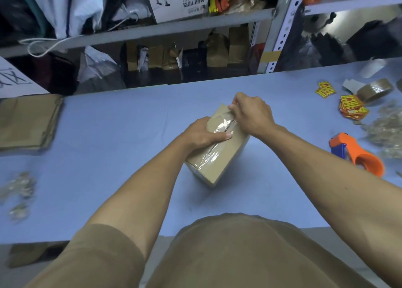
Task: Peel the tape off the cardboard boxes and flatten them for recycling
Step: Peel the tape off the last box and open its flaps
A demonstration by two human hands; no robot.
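Note:
A small brown cardboard box (226, 157) stands on the blue table (130, 135), sealed along its top seam with clear shiny tape (221, 125). My left hand (202, 133) grips the box's near-left top, thumb pressed on the tape. My right hand (252, 113) is at the far end of the top, its fingers pinching the tape where it lifts off the cardboard. The box's far side is hidden behind my hands.
Flattened cardboard (28, 122) lies stacked at the left edge. Crumpled tape scraps (19, 190) sit at the near left and at the right (389, 131). An orange tape dispenser (359, 155), a brown tape roll (374, 89) and yellow-red stickers (350, 107) lie at the right. Shelving (152, 31) stands behind.

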